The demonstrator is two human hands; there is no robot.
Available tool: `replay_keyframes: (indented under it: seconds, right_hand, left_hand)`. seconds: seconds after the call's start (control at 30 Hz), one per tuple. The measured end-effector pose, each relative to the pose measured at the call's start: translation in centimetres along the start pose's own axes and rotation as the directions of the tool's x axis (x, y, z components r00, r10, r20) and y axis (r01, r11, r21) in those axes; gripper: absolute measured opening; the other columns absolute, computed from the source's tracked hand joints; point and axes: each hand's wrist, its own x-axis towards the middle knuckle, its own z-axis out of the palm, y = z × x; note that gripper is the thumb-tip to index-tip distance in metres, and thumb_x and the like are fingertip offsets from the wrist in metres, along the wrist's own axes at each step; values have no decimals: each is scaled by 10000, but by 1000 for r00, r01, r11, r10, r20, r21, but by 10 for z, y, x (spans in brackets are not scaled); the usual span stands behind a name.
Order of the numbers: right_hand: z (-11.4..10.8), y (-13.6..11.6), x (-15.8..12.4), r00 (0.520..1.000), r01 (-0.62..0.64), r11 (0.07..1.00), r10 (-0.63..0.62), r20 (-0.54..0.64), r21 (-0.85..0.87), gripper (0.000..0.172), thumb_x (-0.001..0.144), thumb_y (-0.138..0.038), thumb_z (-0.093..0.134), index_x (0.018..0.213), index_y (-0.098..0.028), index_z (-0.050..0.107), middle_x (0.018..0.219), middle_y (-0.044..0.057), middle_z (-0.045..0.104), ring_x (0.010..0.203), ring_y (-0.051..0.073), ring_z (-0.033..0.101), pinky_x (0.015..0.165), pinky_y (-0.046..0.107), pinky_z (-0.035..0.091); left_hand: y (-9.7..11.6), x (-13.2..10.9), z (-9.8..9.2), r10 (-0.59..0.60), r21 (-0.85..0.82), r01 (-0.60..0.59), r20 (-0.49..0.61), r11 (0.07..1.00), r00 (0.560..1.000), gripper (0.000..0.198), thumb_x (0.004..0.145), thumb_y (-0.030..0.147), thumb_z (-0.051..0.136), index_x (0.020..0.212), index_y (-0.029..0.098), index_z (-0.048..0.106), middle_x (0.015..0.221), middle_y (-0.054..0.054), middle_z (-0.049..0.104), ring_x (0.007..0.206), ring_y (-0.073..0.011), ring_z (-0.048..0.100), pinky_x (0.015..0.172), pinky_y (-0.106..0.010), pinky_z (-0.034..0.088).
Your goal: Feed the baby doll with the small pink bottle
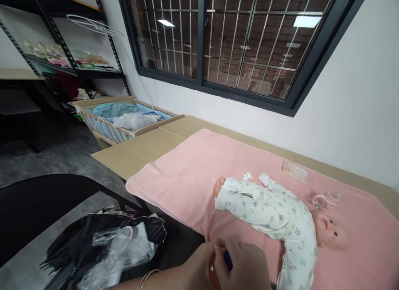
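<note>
A baby doll in a white printed sleepsuit lies on its back on a pink blanket, head to the right. My two hands meet at the bottom edge, just in front of the doll's near arm. My left hand, with a thin bracelet on its wrist, curls around a small orange-brown object. My right hand is closed, its fingers pinching a blue piece at the top of that object. Most of the object is hidden between the hands.
A small white cloth piece and two clear plastic items lie on the blanket beyond the doll. The tan table runs along the wall under a barred window. A wooden crib, a metal shelf and a black bag are on the left.
</note>
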Motion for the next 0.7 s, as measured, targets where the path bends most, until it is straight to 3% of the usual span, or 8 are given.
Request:
replay_keyframes:
  seconds: [0.1, 0.17, 0.4, 0.7]
  right_hand:
    - [2, -5, 7, 984, 133, 990, -125, -130, 54, 200, 868, -192, 397, 695, -230, 490, 499, -40, 537, 430, 133, 465, 519, 326, 211]
    - [2, -11, 10, 972, 194, 977, -179, -154, 93, 235, 872, -183, 382, 650, -227, 448, 492, -35, 511, 436, 132, 435, 523, 331, 199]
    - [15, -31, 17, 975, 221, 958, -215, -54, 181, 268, 892, -206, 371, 636, -231, 448, 517, -45, 507, 456, 126, 427, 515, 335, 183]
    - [28, -35, 31, 950, 290, 924, -309, 42, 251, 258, 865, -210, 414, 631, -222, 523, 490, -48, 530, 438, 112, 440, 515, 327, 188]
  left_hand:
    - [-5, -7, -7, -84, 129, 87, -29, 988, 996, 314, 600, 121, 722, 895, 147, 615, 886, -19, 677, 781, -157, 589, 639, -203, 490]
    - [-10, -14, -14, -149, 182, 147, -2, 972, 989, 351, 549, 98, 712, 880, 146, 605, 869, -1, 674, 764, -153, 583, 635, -203, 490]
    - [-15, -33, -35, -189, 227, 191, -33, 955, 981, 327, 508, 90, 688, 817, 141, 595, 824, 9, 676, 716, -143, 573, 607, -210, 472]
    - [-21, -41, -49, -219, 238, 241, -114, 941, 969, 341, 441, 67, 704, 758, 145, 604, 740, 48, 635, 655, -116, 546, 556, -187, 450]
